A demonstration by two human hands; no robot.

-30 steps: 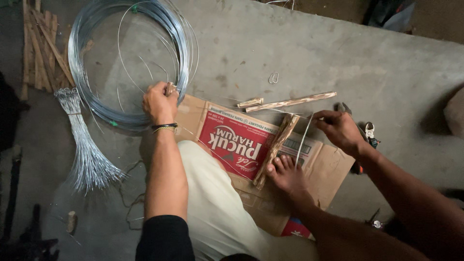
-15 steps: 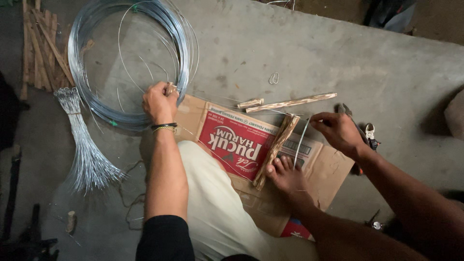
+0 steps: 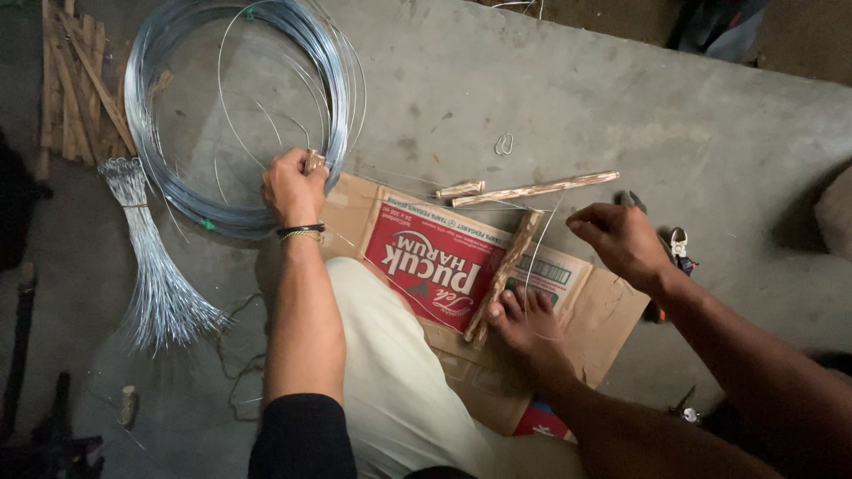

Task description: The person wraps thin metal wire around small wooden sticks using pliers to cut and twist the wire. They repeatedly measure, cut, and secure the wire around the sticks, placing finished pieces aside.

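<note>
Head view, left hand (image 3: 293, 186) gripping wire coil (image 3: 177, 191), right hand (image 3: 621, 239) pinching wire strand (image 3: 539, 244)

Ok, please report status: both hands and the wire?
Left hand gripping wire coil. Right hand closed near pliers. Foot pins stick on cardboard.

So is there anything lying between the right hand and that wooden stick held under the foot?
Nothing visible blocks it. The right hand hovers just right of the wooden stick, which lies on the flattened cardboard pinned by the foot. Only a thin wire runs between them, and the fingers seem to be pulling it.
</note>
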